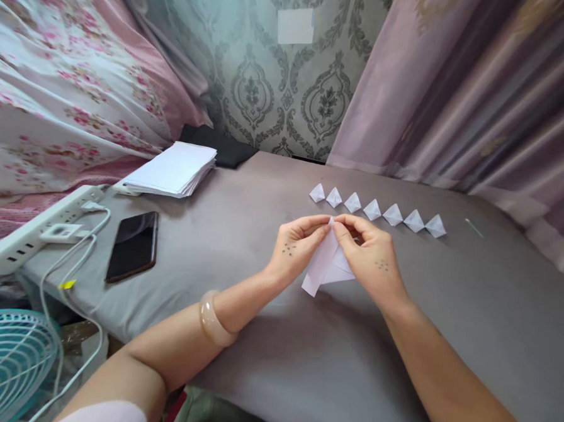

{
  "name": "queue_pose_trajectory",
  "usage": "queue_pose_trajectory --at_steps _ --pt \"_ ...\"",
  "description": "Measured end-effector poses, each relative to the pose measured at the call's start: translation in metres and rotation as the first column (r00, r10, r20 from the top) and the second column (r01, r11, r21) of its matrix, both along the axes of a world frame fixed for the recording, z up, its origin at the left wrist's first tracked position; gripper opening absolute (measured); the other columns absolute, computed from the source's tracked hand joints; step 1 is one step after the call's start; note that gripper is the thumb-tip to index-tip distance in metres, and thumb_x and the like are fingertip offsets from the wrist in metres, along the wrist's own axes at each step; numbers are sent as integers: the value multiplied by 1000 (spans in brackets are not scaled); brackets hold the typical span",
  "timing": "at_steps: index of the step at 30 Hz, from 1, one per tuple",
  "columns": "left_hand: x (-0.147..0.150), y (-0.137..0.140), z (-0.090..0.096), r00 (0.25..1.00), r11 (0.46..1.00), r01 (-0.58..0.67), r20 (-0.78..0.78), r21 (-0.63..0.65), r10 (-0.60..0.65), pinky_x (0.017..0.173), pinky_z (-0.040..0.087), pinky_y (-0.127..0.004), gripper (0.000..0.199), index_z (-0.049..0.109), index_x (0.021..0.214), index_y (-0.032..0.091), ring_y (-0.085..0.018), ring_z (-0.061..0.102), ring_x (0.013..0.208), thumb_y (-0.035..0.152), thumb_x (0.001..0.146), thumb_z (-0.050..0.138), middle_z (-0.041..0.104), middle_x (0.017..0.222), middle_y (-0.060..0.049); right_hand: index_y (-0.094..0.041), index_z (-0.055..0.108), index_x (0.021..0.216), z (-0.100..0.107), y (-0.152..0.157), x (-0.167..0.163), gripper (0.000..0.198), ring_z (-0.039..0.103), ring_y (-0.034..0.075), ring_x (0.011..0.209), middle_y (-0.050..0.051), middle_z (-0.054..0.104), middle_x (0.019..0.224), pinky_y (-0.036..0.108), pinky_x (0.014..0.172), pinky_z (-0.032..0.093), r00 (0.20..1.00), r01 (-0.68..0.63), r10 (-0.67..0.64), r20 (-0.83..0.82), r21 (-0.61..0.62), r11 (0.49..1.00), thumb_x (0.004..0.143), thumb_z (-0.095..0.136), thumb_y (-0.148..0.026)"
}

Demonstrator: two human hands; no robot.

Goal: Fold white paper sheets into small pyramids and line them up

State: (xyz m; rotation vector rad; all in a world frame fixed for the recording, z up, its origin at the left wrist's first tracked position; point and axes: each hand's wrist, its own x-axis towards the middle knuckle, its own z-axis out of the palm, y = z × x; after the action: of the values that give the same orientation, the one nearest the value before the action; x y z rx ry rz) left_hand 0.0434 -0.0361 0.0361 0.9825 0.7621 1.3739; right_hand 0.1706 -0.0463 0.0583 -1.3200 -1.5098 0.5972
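Between my two hands is a partly folded sheet of white paper (pixel 323 267), narrowing to a point at its far end. My left hand (pixel 299 245) pinches that tip from the left, thumb and forefinger closed. From the right, my right hand (pixel 370 249) pinches the same tip and covers part of the paper's right side. Just beyond my hands, several small folded paper shapes (pixel 371 210) stand in a slanting row, pointed at the top. A pale bangle (pixel 212 318) circles my left wrist.
A stack of white paper (pixel 171 169) lies at the back left, by a dark cloth (pixel 226 148). Nearer are a phone (pixel 132 246) and a power strip (pixel 41 227) with white cables. A cotton swab (pixel 474 227) lies right of the row. A blue fan (pixel 18 369) stands lower left.
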Motion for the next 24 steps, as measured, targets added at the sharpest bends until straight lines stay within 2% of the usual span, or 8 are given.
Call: queue_pose_trajectory --at_steps 5,13,18,24 --pt "0 -1 1 1000 1000 1 -20 22 -1 79 50 -31 23 75 90 16 -16 66 80 30 71 77 74 86 -6 -18 70 90 2 -1 1 25 57 14 65 4 67 80 26 58 45 1000 -1 2 13 -17 1000 83 60 -40" --pt "1 -3 3 999 998 48 -18 30 -48 79 49 -30 23 75 91 15 -17 66 83 29 73 75 74 87 -7 -17 69 87 0 -3 3 27 58 17 74 6 64 82 31 69 43 950 43 -80 303 127 991 91 49 -35" --pt "-1 0 3 999 999 40 12 20 -40 81 48 -31 23 75 90 15 -16 65 81 28 72 76 73 82 -6 -16 68 85 1 -5 2 28 59 20 79 7 62 82 32 71 43 895 13 -76 440 145 989 92 46 -31" --pt "-4 0 5 997 997 75 28 -22 -74 79 49 -32 25 76 90 16 -15 64 79 31 71 78 73 83 -6 -19 68 87 4 -10 3 27 59 19 80 6 62 85 32 72 42 855 9 -85 511 150 989 93 44 -30"
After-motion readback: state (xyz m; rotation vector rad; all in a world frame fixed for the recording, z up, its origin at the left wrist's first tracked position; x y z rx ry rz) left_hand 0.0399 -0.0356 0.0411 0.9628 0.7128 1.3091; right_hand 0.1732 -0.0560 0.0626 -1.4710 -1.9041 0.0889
